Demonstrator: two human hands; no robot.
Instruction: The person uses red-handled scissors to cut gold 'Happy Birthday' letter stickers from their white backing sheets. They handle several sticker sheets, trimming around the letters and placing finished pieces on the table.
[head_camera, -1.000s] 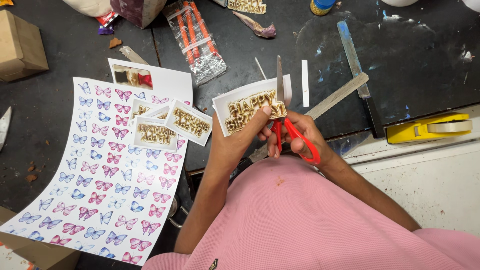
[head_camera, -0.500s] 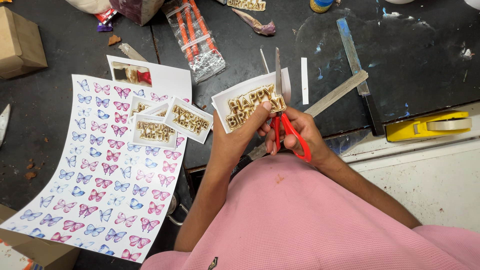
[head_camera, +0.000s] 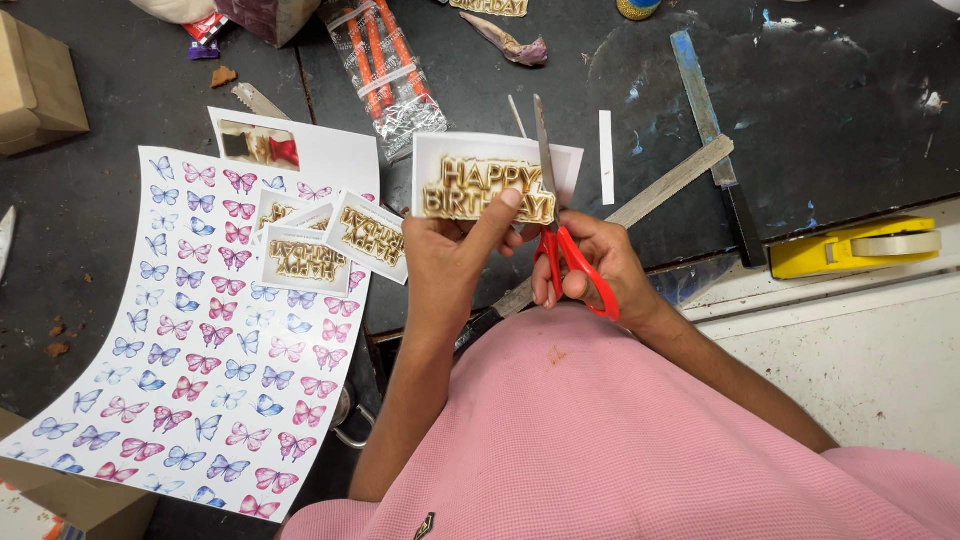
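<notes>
Fingers of the left hand (head_camera: 455, 255) pinching a white card (head_camera: 480, 180) with gold balloon lettering, right hand (head_camera: 590, 265) gripping red-handled scissors (head_camera: 560, 235), blades up the card's right side, butterfly sheet (head_camera: 200, 330) left of card

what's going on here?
A person in a pink shirt is cutting a printed card with gold balloon lettering. The left hand holds the card over the dark table; the right hand works red-handled scissors at its right edge. Cut cards lie on a butterfly sheet nearby.

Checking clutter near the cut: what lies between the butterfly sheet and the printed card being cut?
Head view: three smaller cut gold-lettered cards overlap the butterfly sheet beside the printed card.
</notes>
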